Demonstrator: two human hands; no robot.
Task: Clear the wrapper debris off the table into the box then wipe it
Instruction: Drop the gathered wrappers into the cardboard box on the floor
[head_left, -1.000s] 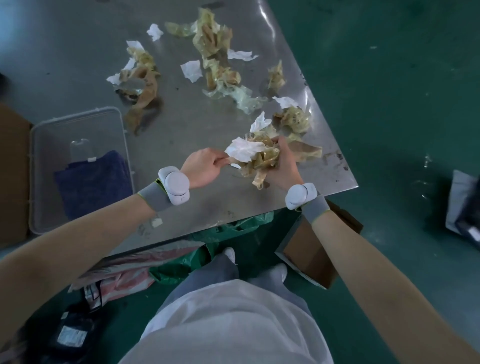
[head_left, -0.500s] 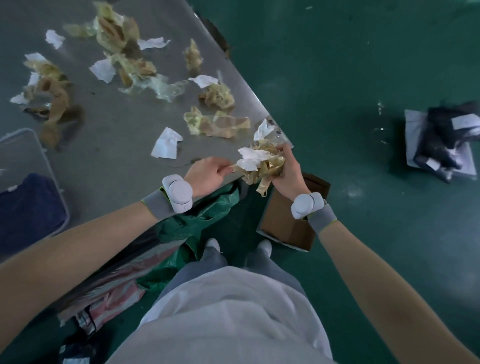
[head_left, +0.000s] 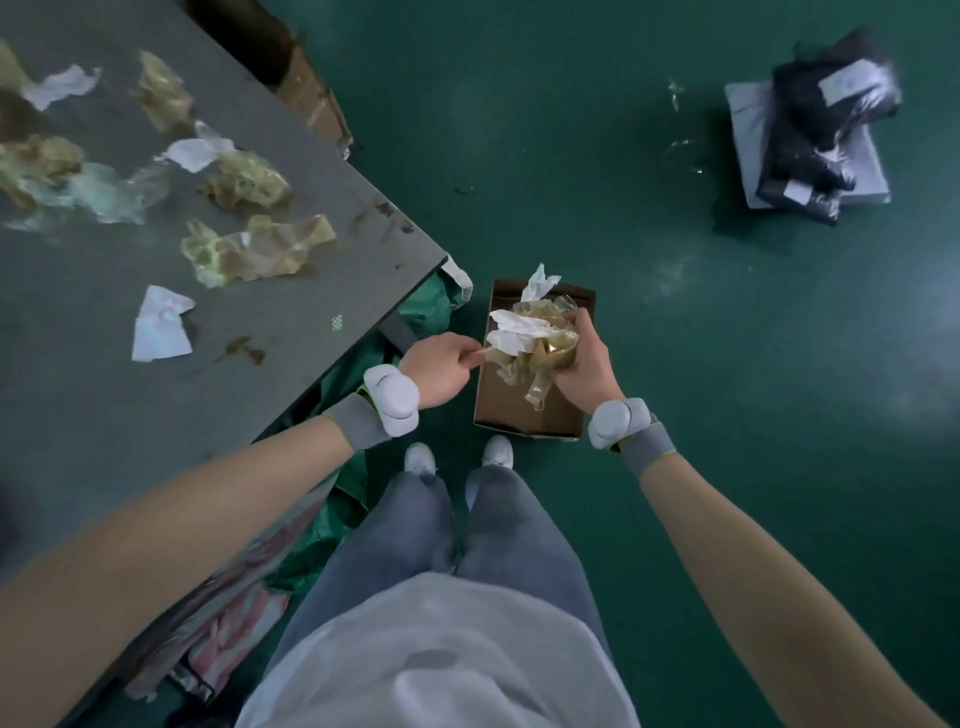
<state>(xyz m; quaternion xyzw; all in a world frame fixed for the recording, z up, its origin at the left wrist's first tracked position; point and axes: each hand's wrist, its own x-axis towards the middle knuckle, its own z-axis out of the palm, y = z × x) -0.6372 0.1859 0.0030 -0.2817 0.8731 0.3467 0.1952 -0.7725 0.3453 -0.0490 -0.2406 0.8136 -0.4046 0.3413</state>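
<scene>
A bunch of crumpled wrapper debris (head_left: 527, 338), tan plastic and white paper, is held above the open brown cardboard box (head_left: 511, 410) that stands on the green floor by the table's corner. My right hand (head_left: 582, 364) grips the bunch from the right. My left hand (head_left: 441, 364) pinches a strip at its left edge. More wrapper pieces (head_left: 254, 249) and a white paper scrap (head_left: 158, 325) lie on the grey metal table (head_left: 291, 332) at the left.
Green and pink bags (head_left: 332, 519) are stuffed under the table. Another cardboard box (head_left: 311, 98) sits behind the table's far edge. A black and grey bundle (head_left: 815, 130) lies on the floor at the upper right. My feet (head_left: 457, 457) stand just before the box.
Both hands carried the wrapper bunch off the table's edge, rightward and down over the box. The view has swung right, so the tray with the blue cloth is out of sight.
</scene>
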